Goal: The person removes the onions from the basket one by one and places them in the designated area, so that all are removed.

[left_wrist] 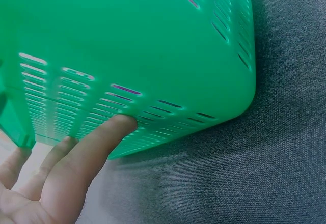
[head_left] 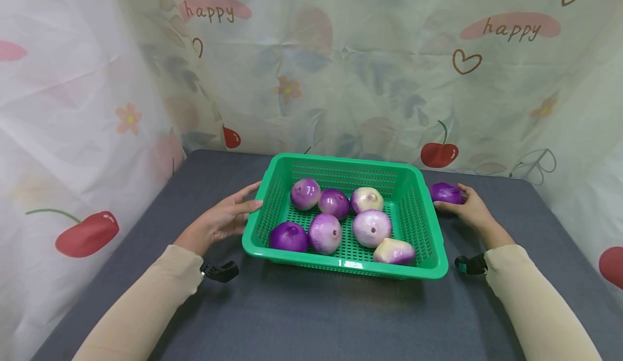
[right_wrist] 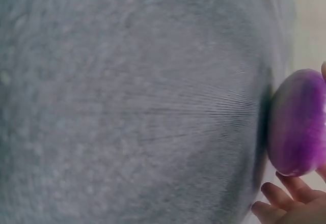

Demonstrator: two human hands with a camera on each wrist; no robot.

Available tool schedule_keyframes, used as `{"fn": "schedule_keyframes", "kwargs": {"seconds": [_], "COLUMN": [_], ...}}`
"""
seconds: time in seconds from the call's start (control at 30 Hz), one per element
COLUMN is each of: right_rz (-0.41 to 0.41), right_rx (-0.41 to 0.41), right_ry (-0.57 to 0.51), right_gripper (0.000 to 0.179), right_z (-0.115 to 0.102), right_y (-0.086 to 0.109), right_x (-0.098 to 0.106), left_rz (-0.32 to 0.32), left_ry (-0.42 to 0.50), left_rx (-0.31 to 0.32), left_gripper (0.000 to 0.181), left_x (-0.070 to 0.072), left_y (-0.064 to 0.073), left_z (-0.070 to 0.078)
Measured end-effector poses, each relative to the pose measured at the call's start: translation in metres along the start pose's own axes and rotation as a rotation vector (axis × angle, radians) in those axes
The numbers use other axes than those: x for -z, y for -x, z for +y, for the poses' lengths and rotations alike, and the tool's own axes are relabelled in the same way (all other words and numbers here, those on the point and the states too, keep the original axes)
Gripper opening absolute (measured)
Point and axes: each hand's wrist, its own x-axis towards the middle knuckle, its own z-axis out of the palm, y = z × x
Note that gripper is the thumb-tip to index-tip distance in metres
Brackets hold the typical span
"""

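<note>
A green plastic basket (head_left: 340, 158) with slotted walls holds several onions, some purple and some pale. My left hand (head_left: 226, 215) is at its left side. In the left wrist view, the extended fingers (left_wrist: 97, 142) touch the slotted wall. On the table just right of the basket, my right hand (head_left: 464, 209) grips a purple onion (head_left: 444, 193) between thumb and fingers. In the right wrist view this onion (right_wrist: 295, 124) is at the right edge, with fingertips (right_wrist: 270, 188) below it.
A dark grey cloth (head_left: 311, 317) covers the table. Behind it and at both sides hangs a pale curtain (head_left: 350, 96) printed with cherries, hearts and flowers. A thin looped cord (head_left: 535, 163) shows at the back right edge.
</note>
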Motion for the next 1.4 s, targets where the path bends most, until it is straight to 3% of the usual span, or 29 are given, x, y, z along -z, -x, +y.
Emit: {"fn": "schedule_keyframes", "kwargs": {"seconds": [0.27, 0.53, 0.93, 1.1, 1.4], "right_rz": [0.016, 0.071, 0.088, 0.022, -0.213], "right_rx": [0.05, 0.154, 0.354, 0.426, 0.487], "right_ry": [-0.108, -0.253, -0.197, -0.193, -0.163], "right_gripper": [0.102, 0.091, 0.066, 0.062, 0.06], "right_z": [-0.014, -0.048, -0.093, -0.114, -0.133], "right_y": [0.011, 0.036, 0.085, 0.101, 0.117], "right_x": [0.019, 0.037, 0.046, 0.031, -0.013], "left_rz": [-0.008, -0.028, -0.02, -0.024, -0.023], "left_ry": [0.017, 0.0, 0.009, 0.006, 0.017], "left_rx": [-0.003, -0.009, 0.005, 0.0, 0.001], "left_gripper": [0.072, 0.074, 0.073, 0.072, 0.073], "left_x": [0.0, 0.002, 0.001, 0.002, 0.0], "left_y": [0.001, 0.001, -0.001, -0.001, 0.001], "left_z": [0.001, 0.001, 0.0, 0.0, 0.002]}}
